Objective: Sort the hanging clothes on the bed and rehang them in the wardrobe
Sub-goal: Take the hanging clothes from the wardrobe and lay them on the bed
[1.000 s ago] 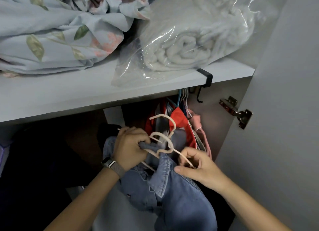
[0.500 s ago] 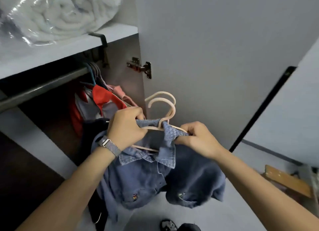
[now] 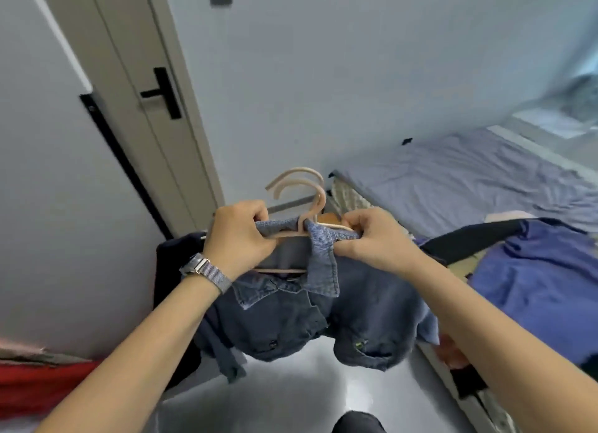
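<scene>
Since I have turned from the wardrobe toward the bed (image 3: pixel 453 174), both left hand (image 3: pixel 238 235) and right hand (image 3: pixel 372 235) still clamp the denim shirts (image 3: pixel 307 319) on hangers (image 3: pixel 301 190), unhung.

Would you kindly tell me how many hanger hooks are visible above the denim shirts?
2: the rear hook and the front hook rise side by side between the left hand and right hand. Others may be hidden.

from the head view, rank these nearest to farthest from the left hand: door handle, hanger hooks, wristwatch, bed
From the left hand:
1. wristwatch, on its own wrist
2. hanger hooks, just up and right
3. door handle, upper left
4. bed, far right
</scene>
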Action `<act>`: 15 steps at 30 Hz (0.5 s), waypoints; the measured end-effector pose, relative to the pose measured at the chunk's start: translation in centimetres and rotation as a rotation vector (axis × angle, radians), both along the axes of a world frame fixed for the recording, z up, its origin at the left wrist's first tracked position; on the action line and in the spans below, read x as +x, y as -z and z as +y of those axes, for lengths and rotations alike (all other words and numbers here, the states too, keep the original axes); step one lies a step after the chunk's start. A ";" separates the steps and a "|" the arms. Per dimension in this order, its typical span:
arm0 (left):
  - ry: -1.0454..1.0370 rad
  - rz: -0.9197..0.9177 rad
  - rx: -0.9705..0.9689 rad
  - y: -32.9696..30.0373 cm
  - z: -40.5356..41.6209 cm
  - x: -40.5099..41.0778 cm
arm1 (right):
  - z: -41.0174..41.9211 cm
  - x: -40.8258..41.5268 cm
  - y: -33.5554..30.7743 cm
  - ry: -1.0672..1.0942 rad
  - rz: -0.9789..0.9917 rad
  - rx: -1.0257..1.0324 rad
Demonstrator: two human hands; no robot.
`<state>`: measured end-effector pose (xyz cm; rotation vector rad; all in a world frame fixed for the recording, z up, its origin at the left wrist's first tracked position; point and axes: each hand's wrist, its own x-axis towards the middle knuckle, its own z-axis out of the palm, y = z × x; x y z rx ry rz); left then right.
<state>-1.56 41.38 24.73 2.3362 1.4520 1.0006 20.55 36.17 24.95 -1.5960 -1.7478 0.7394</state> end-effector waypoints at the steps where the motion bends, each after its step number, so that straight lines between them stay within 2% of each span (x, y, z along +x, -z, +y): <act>1: 0.058 0.000 -0.003 -0.1 0.6 2.8 | -0.6 2.4 -0.2 0.060 0.007 -0.006; 9: 0.440 0.004 -0.064 1.2 3.8 27.1 | -5.6 22.5 0.2 0.447 0.033 -0.026; 15: 0.690 -0.026 -0.081 2.4 3.2 42.1 | -9.1 33.8 0.9 0.708 0.032 -0.071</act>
